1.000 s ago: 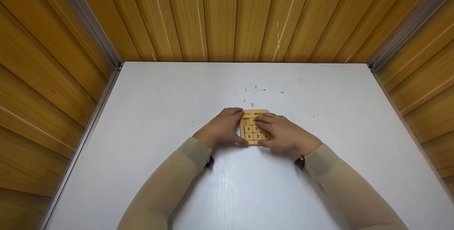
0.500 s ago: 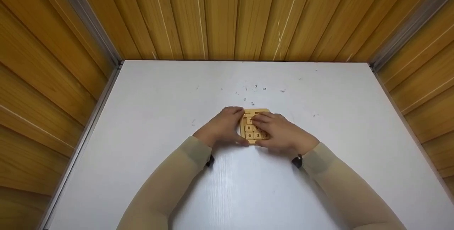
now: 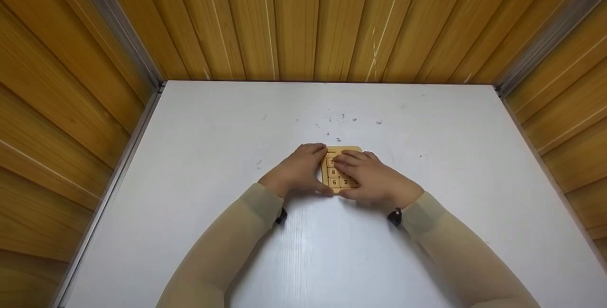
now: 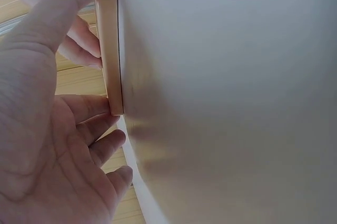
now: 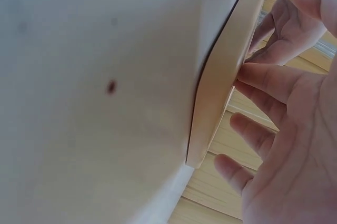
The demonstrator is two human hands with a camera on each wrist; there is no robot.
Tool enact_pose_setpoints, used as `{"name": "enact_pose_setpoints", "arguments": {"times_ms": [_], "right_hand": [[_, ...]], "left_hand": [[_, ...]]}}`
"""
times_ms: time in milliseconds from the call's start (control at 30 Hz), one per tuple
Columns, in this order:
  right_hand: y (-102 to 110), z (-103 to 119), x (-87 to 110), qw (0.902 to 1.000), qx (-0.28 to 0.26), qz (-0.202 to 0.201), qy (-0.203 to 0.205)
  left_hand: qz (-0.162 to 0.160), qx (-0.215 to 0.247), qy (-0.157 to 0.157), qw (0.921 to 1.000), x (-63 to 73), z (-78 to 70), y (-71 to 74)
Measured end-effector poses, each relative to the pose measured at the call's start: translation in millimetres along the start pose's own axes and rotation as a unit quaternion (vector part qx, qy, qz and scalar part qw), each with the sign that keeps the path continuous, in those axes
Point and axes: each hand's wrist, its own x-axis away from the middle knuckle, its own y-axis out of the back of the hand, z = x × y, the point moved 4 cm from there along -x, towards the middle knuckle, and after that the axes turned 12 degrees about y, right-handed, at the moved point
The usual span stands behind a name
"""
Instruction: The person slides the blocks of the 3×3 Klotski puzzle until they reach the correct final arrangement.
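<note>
Basically, head view: wooden no. board (image 3: pixel 339 148) flat on white table (image 3: pixel 213 137). L hand (image 3: pixel 299 169) at its 9 o'clock, gripping it betw. thumb & fingers at near and far L corners. R hand (image 3: pixel 377 179) at 3 o'clock, fingers extended over the no. tiles (image 3: pixel 334 182), hiding some; 6 & 3 readable toward 6–7 o'clock. L wrist view: board edge at 10–11 o'clock, thumb one end, index the other. R wrist view: edge at 2 o'clock, index tip prob. touching, angle's poor.
</note>
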Motion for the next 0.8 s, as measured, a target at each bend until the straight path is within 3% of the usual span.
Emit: {"name": "enact_pose_setpoints", "arguments": {"times_ms": [267,500,800], "right_hand": [[5.5,-3.3,5.8,0.9999,-0.012,-0.001,0.002],[15.3,-19.5,26.0,0.999,-0.014,-0.028,-0.03],[11.1,-31.9,44.5,0.998,-0.021,-0.034,-0.05]], "left_hand": [[-0.002,-0.014,-0.004,0.9999,0.9,-1.7,2.2],[-0.002,-0.015,-0.004,0.9999,2.7,-3.5,2.9],[0.005,-0.009,-0.004,0.9999,4.0,-3.9,4.1]]}}
